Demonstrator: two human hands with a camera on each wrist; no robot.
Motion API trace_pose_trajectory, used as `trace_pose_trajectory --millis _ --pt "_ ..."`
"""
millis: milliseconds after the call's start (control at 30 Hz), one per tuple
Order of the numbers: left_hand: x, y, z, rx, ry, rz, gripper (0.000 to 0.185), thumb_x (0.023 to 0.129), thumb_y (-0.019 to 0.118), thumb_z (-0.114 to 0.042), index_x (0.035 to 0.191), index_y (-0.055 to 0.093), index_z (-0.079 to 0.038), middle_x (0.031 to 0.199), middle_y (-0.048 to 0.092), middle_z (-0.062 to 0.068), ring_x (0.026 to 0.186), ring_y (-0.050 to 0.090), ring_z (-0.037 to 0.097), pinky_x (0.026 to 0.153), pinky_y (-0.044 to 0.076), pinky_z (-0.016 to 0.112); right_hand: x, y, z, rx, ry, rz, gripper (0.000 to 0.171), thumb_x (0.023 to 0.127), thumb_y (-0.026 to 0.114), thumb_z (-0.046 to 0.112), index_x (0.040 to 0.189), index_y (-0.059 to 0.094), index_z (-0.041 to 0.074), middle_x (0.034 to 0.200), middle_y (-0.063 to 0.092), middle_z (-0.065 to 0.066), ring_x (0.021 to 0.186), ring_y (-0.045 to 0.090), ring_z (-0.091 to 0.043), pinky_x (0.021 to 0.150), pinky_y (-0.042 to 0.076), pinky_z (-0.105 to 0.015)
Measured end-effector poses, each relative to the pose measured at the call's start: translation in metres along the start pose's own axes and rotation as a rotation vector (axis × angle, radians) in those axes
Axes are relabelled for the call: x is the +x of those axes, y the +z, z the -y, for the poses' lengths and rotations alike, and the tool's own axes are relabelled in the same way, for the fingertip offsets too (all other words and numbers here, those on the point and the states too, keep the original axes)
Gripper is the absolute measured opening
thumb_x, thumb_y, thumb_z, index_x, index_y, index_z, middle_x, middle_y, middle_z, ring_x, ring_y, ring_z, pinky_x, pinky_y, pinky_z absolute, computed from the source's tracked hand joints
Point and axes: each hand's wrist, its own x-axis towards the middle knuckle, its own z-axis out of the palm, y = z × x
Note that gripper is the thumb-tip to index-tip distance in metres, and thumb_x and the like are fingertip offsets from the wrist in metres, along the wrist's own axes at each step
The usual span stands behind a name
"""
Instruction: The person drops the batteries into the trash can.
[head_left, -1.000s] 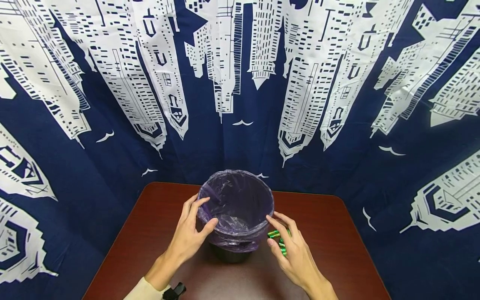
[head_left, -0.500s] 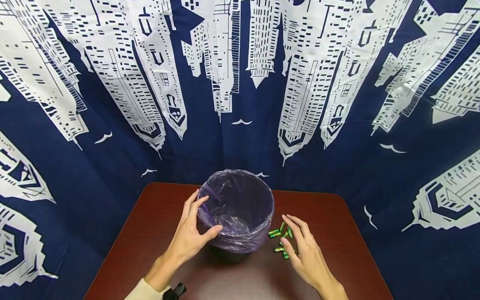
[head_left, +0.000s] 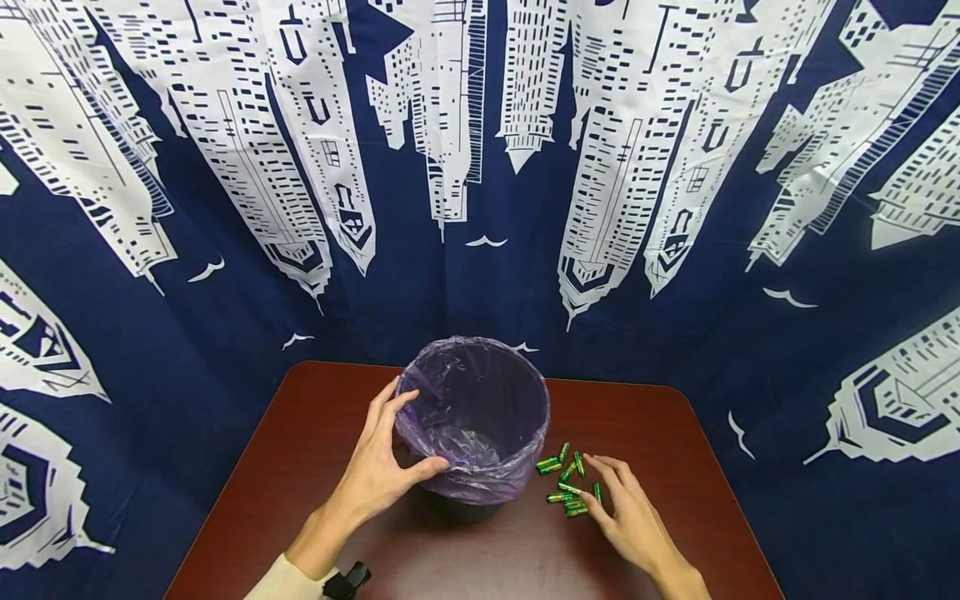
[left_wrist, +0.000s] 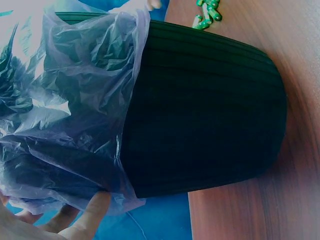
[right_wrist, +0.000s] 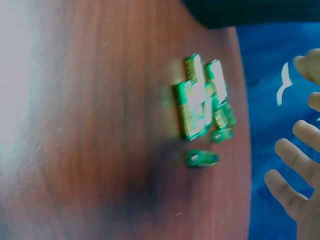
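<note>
Batteries (head_left: 570, 483) just beside right grip (head_left: 633, 521)

No legible text on the green batteries (head_left: 568, 483) or elsewhere.

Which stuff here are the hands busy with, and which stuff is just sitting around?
Being used:
- small bin lined with a purple bag, held by the left hand
- green batteries, by the fingers of the right hand

Just there:
- brown table
- skyline curtain

Crinkled plastic liner (head_left: 480, 417); glossy wood table (head_left: 315, 433).
</note>
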Motion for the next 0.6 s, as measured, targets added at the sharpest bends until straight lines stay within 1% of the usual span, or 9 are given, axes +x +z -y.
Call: trace_pose_trajectory --millis 67,167,267,333,367,433,467,600 --pt "0.0 0.0 0.0 0.0 -0.002 0.0 0.11 0.082 0.105 -0.046 0.173 0.05 -0.018 0.19 0.031 0.013 0.168 0.046 0.049 0.125 0.048 0.08 -0.003 0.004 -0.005 -0.001 0.01 0.034 0.063 0.095 0.096 0.01 0.154 0.072 0.009 0.144 0.069 -0.012 0.124 0.075 -0.031 0.089 0.066 -0.046" --pt "0.0 -0.001 0.0 0.002 -0.009 0.002 0.109 0.083 0.104 -0.047 0.174 0.049 -0.019 0.191 0.029 0.011 0.17 0.045 0.049 0.126 0.047 0.081 -0.005 0.01 -0.012 0.029 0.058 0.109 0.055 0.092 0.099 0.008 0.143 0.077 0.011 0.135 0.069 -0.009 0.109 0.069 -0.023 0.082 0.058 -0.032" --pt "-0.001 -0.002 0.0 -0.001 -0.021 0.002 0.109 0.084 0.103 -0.048 0.174 0.049 -0.019 0.192 0.028 0.011 0.171 0.043 0.049 0.126 0.046 0.082 -0.007 0.014 -0.017 0.088 0.148 0.221 0.046 0.095 0.097 0.009 0.137 0.08 0.016 0.129 0.067 -0.005 0.099 0.06 -0.014 0.077 0.048 -0.026" --pt "-0.002 -0.003 -0.001 -0.002 -0.025 0.002 0.109 0.084 0.103 -0.048 0.174 0.049 -0.019 0.192 0.028 0.011 0.171 0.043 0.05 0.126 0.046 0.083 -0.009 0.016 -0.02 0.107 0.189 0.288 0.042 0.097 0.095 0.011 0.135 0.08 0.019 0.127 0.066 -0.002 0.098 0.058 -0.009 0.078 0.051 -0.024" --pt "-0.003 -0.003 -0.001 -0.002 -0.027 0.003 0.109 0.084 0.103 -0.048 0.174 0.048 -0.019 0.192 0.028 0.011 0.171 0.043 0.05 0.126 0.047 0.083 -0.011 0.017 -0.021 0.109 0.195 0.312 0.039 0.098 0.095 0.013 0.133 0.08 0.02 0.126 0.065 -0.001 0.099 0.059 -0.008 0.078 0.053 -0.024" --pt "-0.003 -0.002 -0.001 0.001 -0.027 0.003 0.11 0.084 0.103 -0.048 0.175 0.048 -0.019 0.192 0.027 0.012 0.171 0.043 0.05 0.125 0.047 0.082 -0.013 0.019 -0.025 0.114 0.175 0.333 0.036 0.098 0.095 0.013 0.13 0.08 0.021 0.123 0.065 0.002 0.101 0.063 -0.007 0.081 0.058 -0.024" --pt "-0.003 -0.002 -0.001 0.003 -0.024 0.002 0.11 0.084 0.103 -0.048 0.175 0.048 -0.019 0.192 0.028 0.012 0.171 0.044 0.05 0.125 0.047 0.082 -0.013 0.02 -0.026 0.112 0.151 0.33 0.034 0.097 0.095 0.013 0.127 0.081 0.022 0.122 0.065 0.003 0.101 0.065 -0.007 0.082 0.06 -0.025" --pt "-0.002 0.0 0.0 0.001 -0.013 0.0 0.11 0.084 0.103 -0.048 0.174 0.049 -0.018 0.192 0.028 0.012 0.171 0.044 0.049 0.127 0.047 0.08 -0.014 0.024 -0.032 0.119 0.048 0.311 0.029 0.094 0.097 0.01 0.116 0.081 0.022 0.117 0.066 0.007 0.096 0.067 -0.007 0.081 0.061 -0.025"
